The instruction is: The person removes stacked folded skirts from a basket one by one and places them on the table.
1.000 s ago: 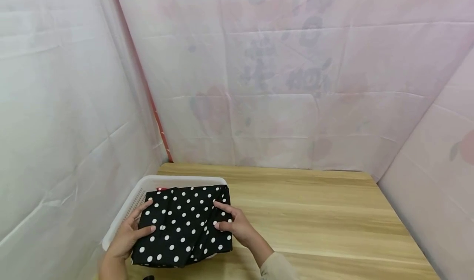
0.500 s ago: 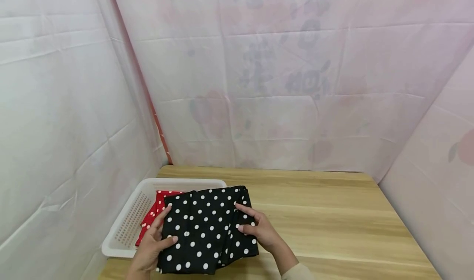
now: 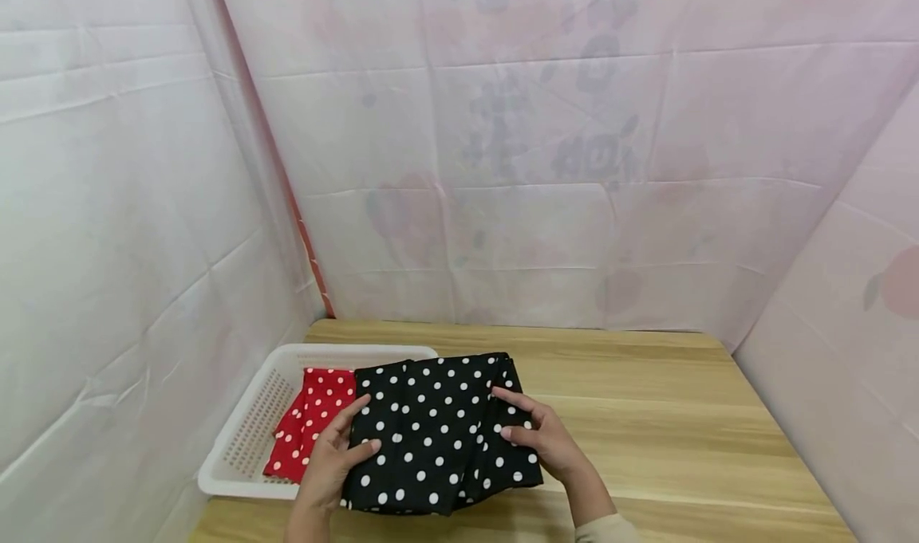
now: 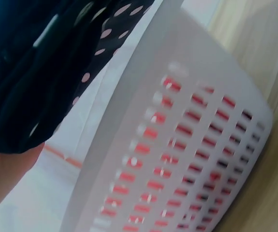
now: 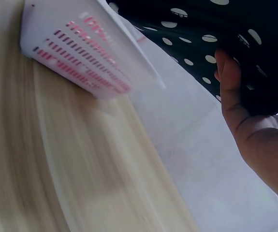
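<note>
Both hands hold a folded black cloth with white polka dots (image 3: 438, 439), raised at the basket's right side. My left hand (image 3: 332, 459) grips its left edge, thumb on top. At the opposite edge, my right hand (image 3: 549, 439) holds on with the thumb over the fabric; the right wrist view shows fingers (image 5: 230, 82) against the cloth's underside. A red cloth with white dots (image 3: 309, 423) lies in the white plastic basket (image 3: 359, 353), partly covered by the left hand and black cloth. Red also shows through the slotted basket wall in the left wrist view.
The basket sits at the left of a wooden table (image 3: 646, 415), whose surface extends to the right. Pale printed sheets (image 3: 517, 232) hang behind the table and along both sides. A red strip (image 3: 287, 192) runs down the back left corner.
Both hands have carried the black dotted cloth rightward, from over the basket to its right side. The red dotted cloth inside has come into view.
</note>
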{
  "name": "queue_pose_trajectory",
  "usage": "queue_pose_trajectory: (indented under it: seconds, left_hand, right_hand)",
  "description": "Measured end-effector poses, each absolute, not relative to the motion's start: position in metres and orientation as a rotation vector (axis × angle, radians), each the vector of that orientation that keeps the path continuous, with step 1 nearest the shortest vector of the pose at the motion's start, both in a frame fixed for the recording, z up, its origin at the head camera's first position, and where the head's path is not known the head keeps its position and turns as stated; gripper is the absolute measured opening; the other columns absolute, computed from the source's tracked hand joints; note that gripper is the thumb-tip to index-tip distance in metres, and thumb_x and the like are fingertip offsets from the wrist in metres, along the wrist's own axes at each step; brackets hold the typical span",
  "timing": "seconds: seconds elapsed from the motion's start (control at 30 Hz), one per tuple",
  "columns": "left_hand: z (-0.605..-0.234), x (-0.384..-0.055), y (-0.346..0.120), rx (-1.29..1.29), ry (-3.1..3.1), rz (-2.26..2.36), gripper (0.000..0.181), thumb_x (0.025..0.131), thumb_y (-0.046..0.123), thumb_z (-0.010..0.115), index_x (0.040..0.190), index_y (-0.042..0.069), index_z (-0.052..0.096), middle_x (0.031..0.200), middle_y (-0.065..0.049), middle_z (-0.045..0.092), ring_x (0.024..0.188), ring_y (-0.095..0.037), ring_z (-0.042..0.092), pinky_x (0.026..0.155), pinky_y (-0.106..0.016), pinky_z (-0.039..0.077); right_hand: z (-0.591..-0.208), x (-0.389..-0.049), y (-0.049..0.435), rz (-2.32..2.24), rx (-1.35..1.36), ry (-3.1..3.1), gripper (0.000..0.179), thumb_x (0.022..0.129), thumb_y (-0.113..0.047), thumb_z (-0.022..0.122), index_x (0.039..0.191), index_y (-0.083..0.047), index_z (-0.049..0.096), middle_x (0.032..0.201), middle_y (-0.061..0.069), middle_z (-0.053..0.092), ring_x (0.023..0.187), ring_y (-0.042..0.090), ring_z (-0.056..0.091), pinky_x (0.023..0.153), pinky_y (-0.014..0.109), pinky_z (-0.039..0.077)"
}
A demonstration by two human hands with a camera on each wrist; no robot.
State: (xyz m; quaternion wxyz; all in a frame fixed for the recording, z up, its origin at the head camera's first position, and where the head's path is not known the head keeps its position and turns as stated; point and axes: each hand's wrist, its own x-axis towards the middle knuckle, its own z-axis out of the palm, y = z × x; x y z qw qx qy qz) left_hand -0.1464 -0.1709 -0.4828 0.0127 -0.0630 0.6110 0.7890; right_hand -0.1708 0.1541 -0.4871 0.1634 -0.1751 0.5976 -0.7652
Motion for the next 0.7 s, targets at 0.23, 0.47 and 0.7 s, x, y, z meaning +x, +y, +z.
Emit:
queue_pose_trajectory:
  seconds: [0.23, 0.47, 0.7]
  left_hand:
    - [-0.486, -0.158, -0.151, -0.199, 1.915, 2.426, 0.062, 0.075, -0.006, 0.071, 0.132, 0.008, 0.052, 0.119, -0.019, 0.051, 0.098, -0.028, 0.059, 0.075, -0.043, 0.052]
    - [-0.490, -0.168, -0.140, 0.097, 1.785, 2.293, 0.083, 0.073, -0.011, 0.069, 0.144, 0.018, 0.037, 0.139, -0.017, 0.035, 0.114, -0.030, 0.049, 0.083, -0.043, 0.049]
    - [-0.485, -0.184, -0.125, 0.302, 1.846, 2.088, 0.083, 0.075, -0.008, 0.069, 0.145, 0.019, 0.034, 0.139, -0.021, 0.033, 0.109, -0.031, 0.053, 0.079, -0.044, 0.050]
  right_hand:
    - [-0.489, -0.174, 0.170, -2.247, -0.397, 1.724, 0.054, 0.085, 0.004, 0.058, 0.136, 0.004, 0.040, 0.132, 0.018, 0.041, 0.096, 0.026, 0.059, 0.074, 0.037, 0.053]
    - [-0.494, -0.175, 0.186, -2.273, -0.291, 1.793, 0.053, 0.086, 0.002, 0.059, 0.136, 0.006, 0.040, 0.128, 0.016, 0.044, 0.090, 0.021, 0.061, 0.070, 0.034, 0.054]
    - [-0.493, -0.176, 0.204, -2.336, -0.174, 1.853, 0.051, 0.085, 0.001, 0.061, 0.134, 0.003, 0.045, 0.132, 0.016, 0.041, 0.090, 0.023, 0.061, 0.069, 0.034, 0.054]
